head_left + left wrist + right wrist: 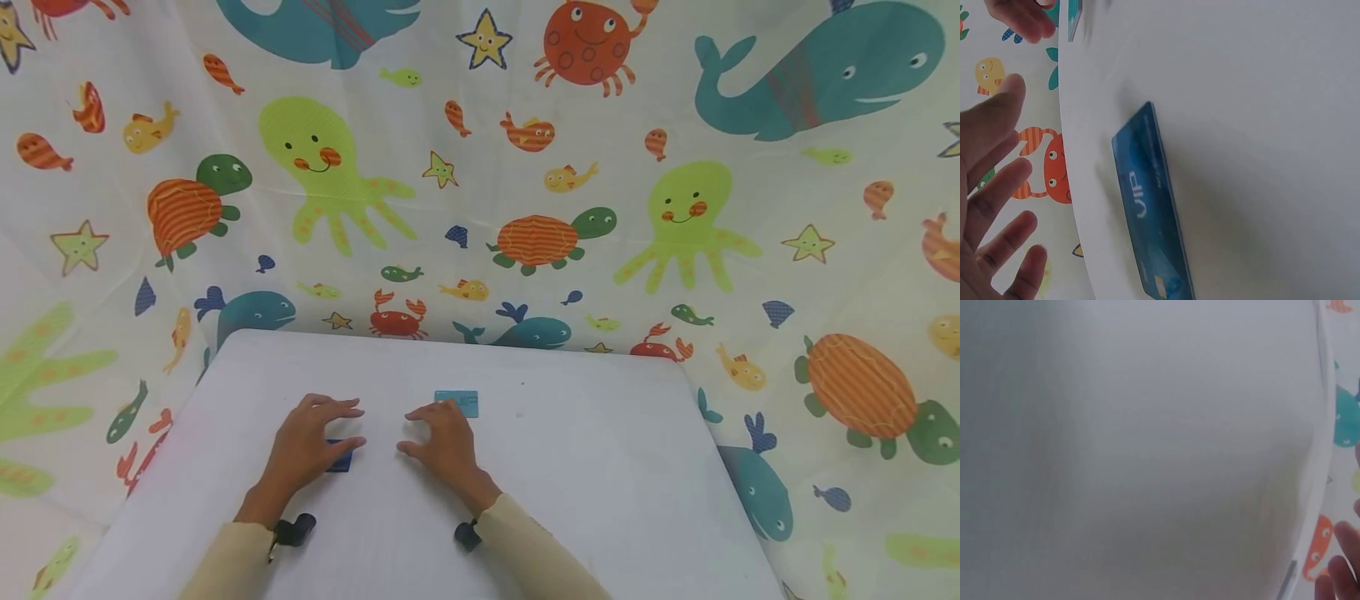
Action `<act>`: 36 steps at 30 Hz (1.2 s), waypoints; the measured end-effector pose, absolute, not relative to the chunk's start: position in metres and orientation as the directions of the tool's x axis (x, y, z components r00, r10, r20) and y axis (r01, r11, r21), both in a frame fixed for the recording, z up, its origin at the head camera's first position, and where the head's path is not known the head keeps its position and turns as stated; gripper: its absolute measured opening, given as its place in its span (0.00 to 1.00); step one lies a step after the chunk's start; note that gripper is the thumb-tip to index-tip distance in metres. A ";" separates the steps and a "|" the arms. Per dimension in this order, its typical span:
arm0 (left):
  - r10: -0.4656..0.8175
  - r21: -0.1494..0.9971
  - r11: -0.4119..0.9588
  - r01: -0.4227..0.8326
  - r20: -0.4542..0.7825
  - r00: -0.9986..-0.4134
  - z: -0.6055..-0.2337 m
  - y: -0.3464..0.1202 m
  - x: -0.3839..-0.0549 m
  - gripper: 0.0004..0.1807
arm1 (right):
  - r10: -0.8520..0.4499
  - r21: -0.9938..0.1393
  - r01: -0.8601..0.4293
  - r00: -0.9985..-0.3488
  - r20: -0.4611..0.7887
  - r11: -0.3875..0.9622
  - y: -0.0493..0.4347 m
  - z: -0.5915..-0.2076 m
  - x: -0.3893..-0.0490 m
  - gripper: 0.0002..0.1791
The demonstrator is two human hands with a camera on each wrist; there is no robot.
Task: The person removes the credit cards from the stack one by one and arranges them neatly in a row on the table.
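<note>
Blue card laid on the table, partly hidden by the left hand; teal card set farther out, partly covered by the right hand. Both hands are held half open, thumbs parted from fingers, nothing gripped by either. Whether the teal card is touched cannot be told, little being shown by the right wrist view. Progress, as judged: cards placed apart; neither lifted nor stacked, any gathering left undone
</note>
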State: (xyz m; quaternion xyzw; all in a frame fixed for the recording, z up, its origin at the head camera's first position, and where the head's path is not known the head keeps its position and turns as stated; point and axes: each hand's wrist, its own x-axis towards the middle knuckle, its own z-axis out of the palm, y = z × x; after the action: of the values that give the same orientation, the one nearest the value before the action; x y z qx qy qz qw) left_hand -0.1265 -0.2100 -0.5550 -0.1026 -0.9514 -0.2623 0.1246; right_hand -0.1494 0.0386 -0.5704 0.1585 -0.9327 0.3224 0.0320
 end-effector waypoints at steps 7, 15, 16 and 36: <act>0.147 0.471 0.835 0.283 0.304 -0.941 -0.551 -0.203 -0.130 0.29 | -0.261 -0.602 -0.295 -0.954 0.146 0.742 0.049 -0.568 -0.151 0.22; 0.150 0.467 0.832 0.298 0.328 -0.933 -0.550 -0.196 -0.137 0.28 | -0.240 -0.566 -0.302 -0.953 0.182 0.767 0.060 -0.570 -0.158 0.24; 0.150 0.468 0.832 0.298 0.328 -0.933 -0.550 -0.194 -0.138 0.28 | -0.237 -0.568 -0.299 -0.954 0.183 0.767 0.062 -0.570 -0.159 0.24; 0.152 0.536 0.799 0.274 0.261 -0.953 -0.557 -0.165 -0.155 0.27 | -0.206 -0.530 -0.283 -0.958 0.201 0.799 0.102 -0.574 -0.174 0.25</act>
State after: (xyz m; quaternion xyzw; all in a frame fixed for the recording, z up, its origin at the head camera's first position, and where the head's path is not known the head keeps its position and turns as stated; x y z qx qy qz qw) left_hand -0.1547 -0.1646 -0.5566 -0.1129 -0.9428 -0.2964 0.1028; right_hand -0.1738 0.1021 -0.5738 0.1292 -0.9461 0.2894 0.0668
